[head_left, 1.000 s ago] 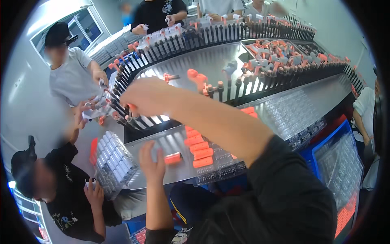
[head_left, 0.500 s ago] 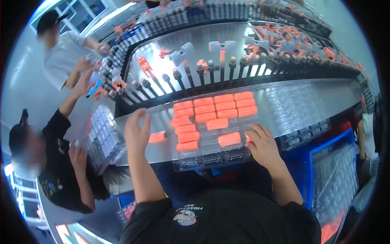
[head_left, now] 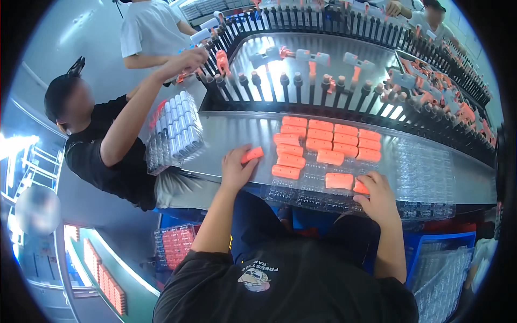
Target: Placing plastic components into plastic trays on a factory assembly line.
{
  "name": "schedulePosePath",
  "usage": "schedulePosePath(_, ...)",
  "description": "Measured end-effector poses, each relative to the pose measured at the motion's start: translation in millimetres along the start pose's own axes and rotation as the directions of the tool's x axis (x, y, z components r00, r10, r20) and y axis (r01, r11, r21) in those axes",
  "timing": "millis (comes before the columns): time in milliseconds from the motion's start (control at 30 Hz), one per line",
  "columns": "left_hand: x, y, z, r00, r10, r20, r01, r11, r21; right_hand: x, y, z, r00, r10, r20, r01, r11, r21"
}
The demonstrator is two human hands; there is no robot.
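Hands of the person work at the near edge of a steel counter (head_left: 237, 132) in the head view. Their left hand (head_left: 236, 168) lies on the counter, fingers curled, pinching a small orange block (head_left: 252, 155) between thumb and fingertips; the block sits tilted, just left of the clear plastic tray (head_left: 420, 167). Their right hand (head_left: 377, 196) rests on the tray's near edge, its fingers closed on another orange piece (head_left: 360, 187), which is mostly covered by them. Rows of orange blocks (head_left: 323, 142) fill the tray's left part; its right part shows bare pockets. Beyond the counter, a curved conveyor of black pegs (head_left: 301, 86) carries orange and pale parts. At the left, a co-worker in a black shirt reaches an arm (head_left: 137, 116) up to the pegs, beside a tray of white pieces (head_left: 177, 129).
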State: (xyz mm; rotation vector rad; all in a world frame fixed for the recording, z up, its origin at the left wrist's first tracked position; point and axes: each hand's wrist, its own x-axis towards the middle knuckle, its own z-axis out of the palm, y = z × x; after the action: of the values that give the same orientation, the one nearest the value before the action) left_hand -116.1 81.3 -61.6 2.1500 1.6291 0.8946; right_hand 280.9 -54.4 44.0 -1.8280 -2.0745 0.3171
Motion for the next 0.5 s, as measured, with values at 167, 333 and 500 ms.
schedulePosePath(167,11,6,24,0.992,0.007,-0.126,0.012,0.99,0.143,-4,30,12,1.0,-0.016,0.008,0.016,1.0,-0.006)
schedulePosePath(333,-8,-8,13,0.98,-0.089,-0.18,0.061,0.986,-0.158,2,18,-4,0.99,-0.056,-0.128,0.058,0.998,0.006)
schedulePosePath(500,-42,36,-1,0.97,-0.224,-0.095,0.14,0.832,-0.537,2,21,-12,0.989,0.007,-0.15,-0.001,0.999,0.036)
